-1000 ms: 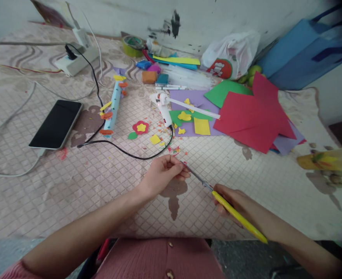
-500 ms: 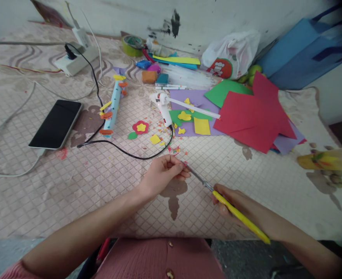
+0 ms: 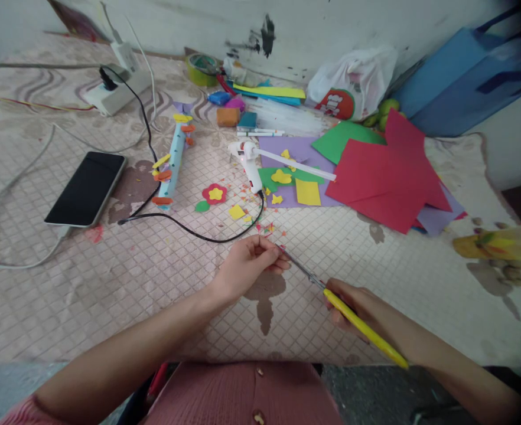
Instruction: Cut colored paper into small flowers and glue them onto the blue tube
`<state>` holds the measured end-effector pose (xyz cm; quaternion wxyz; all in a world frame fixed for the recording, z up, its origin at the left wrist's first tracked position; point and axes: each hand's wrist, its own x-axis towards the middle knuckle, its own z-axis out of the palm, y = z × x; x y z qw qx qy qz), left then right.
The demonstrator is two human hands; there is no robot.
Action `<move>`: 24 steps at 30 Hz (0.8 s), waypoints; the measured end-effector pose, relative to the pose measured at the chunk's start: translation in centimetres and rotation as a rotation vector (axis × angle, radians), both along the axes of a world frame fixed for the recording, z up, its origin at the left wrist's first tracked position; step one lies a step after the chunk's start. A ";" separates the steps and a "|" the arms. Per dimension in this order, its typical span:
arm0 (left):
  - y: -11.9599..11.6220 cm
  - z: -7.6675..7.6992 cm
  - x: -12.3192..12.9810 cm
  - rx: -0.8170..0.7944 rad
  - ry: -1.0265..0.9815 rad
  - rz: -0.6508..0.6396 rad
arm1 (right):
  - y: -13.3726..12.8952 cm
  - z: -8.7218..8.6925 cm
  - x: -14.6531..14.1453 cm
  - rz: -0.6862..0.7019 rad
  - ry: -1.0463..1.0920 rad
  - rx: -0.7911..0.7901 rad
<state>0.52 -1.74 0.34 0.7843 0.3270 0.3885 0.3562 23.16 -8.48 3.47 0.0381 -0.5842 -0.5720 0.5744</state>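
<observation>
My right hand (image 3: 353, 304) is closed round the yellow handles of a pair of scissors (image 3: 361, 326), whose metal blades point up and left. The blade tips reach the fingertips of my left hand (image 3: 257, 260). Thumb and fingers of my left hand are pinched together; a tiny reddish bit shows at the tips, too small to name. Beyond my hands lie small paper scraps (image 3: 267, 229), a yellow paper piece (image 3: 237, 212), a red flower with a yellow centre (image 3: 215, 193) and a green leaf shape (image 3: 202, 206).
A white glue gun (image 3: 249, 165) rests by purple paper (image 3: 267, 144), its black cord curving left. Red sheets (image 3: 375, 183) lie at right. A decorated blue strip (image 3: 174, 162), a phone (image 3: 85, 189) and a power strip (image 3: 116, 91) are at left.
The scissors' handles and my right hand have shifted very slightly up and left. My left hand has stayed in place.
</observation>
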 end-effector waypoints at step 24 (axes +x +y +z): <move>0.0 0.0 0.0 0.004 0.003 0.006 | 0.2 0.3 0.1 0.070 -0.014 0.092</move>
